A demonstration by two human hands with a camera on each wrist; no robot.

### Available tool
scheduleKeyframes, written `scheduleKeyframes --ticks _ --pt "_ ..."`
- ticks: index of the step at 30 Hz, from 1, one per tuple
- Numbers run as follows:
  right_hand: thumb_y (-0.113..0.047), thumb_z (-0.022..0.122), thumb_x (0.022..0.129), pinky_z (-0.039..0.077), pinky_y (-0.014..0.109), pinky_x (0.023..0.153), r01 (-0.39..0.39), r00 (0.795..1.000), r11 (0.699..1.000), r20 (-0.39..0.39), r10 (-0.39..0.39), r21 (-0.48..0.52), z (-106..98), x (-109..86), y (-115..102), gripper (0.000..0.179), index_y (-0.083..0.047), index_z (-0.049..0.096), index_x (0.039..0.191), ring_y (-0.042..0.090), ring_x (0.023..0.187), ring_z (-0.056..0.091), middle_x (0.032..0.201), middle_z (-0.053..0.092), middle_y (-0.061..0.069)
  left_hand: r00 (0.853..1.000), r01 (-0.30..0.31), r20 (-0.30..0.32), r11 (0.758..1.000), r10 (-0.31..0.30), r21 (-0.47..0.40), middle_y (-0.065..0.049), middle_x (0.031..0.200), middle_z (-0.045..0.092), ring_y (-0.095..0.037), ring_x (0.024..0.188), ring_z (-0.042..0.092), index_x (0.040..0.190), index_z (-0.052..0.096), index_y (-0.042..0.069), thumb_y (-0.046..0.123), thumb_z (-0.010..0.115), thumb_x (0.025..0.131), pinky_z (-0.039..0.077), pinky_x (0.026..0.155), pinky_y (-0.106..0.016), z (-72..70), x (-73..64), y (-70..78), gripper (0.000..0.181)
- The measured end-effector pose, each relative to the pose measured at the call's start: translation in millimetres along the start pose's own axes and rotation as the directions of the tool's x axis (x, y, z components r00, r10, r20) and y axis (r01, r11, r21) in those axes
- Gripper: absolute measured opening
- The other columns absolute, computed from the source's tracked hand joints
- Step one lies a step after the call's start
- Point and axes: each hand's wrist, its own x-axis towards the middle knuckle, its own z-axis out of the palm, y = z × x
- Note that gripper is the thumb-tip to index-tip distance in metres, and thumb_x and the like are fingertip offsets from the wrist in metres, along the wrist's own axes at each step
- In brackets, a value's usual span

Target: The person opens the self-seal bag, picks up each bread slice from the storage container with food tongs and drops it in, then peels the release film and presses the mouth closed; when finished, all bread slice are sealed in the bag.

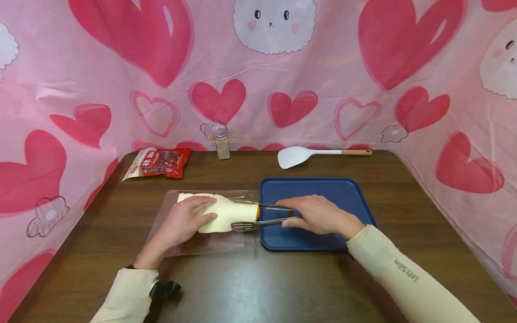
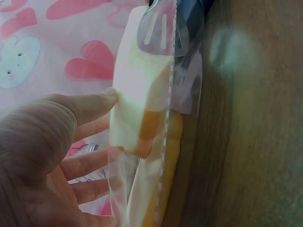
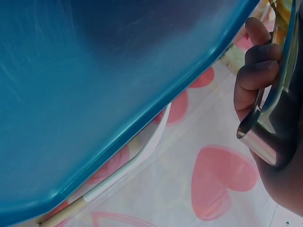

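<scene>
Pale bread slices (image 1: 222,213) with orange-brown crusts lie in a clear plastic bag (image 1: 159,233), left of a blue tray (image 1: 313,242). On the bread and bag rests my left hand (image 1: 187,220). In the left wrist view its thumb (image 2: 102,101) touches the bread (image 2: 135,85), and the other fingers extend to the bag's edge. My right hand (image 1: 319,215), over the tray, grips metal tongs (image 1: 274,221) that reach left. Their slotted head overlaps the bread's near side; the other arm lies along the far side. The tongs' handle end (image 3: 258,146) shows in the right wrist view.
At the back left lies a red and white packet (image 1: 161,162) with dark red contents. A small spice jar (image 1: 222,147) stands beside it. Behind the tray lies a white turner (image 1: 296,157) with a wooden handle. A pink heart-patterned cloth (image 1: 339,80) hangs around the table.
</scene>
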Motion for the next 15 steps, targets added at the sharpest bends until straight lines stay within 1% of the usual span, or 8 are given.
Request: scheduleKeyframes --ticks 10,15 --pt "-0.05 0.067 0.101 0.059 0.041 0.085 0.013 1.0 1.0 -0.005 -0.013 0.001 -3.5 -0.5 -2.5 0.056 -0.018 0.062 0.147 0.021 0.105 0.072 0.138 0.072 0.003 1.0 0.024 -0.008 1.0 -0.024 -0.005 -0.014 0.133 0.074 -0.04 0.13 0.065 0.121 0.081 0.013 0.019 0.085 0.089 0.049 0.109 -0.062 1.7 1.4 -0.6 0.033" --pt "-0.05 0.068 0.101 0.059 0.04 0.085 0.008 1.0 1.0 0.0 -0.008 0.015 -2.7 -0.5 -1.4 0.057 -0.018 0.062 0.147 0.021 0.104 0.071 0.138 0.071 0.003 1.0 0.0 -0.028 1.0 0.001 0.007 -0.013 0.133 0.074 -0.04 0.129 0.065 0.116 0.083 0.013 0.019 0.086 0.089 0.05 0.106 -0.061 3.1 1.1 0.5 0.028"
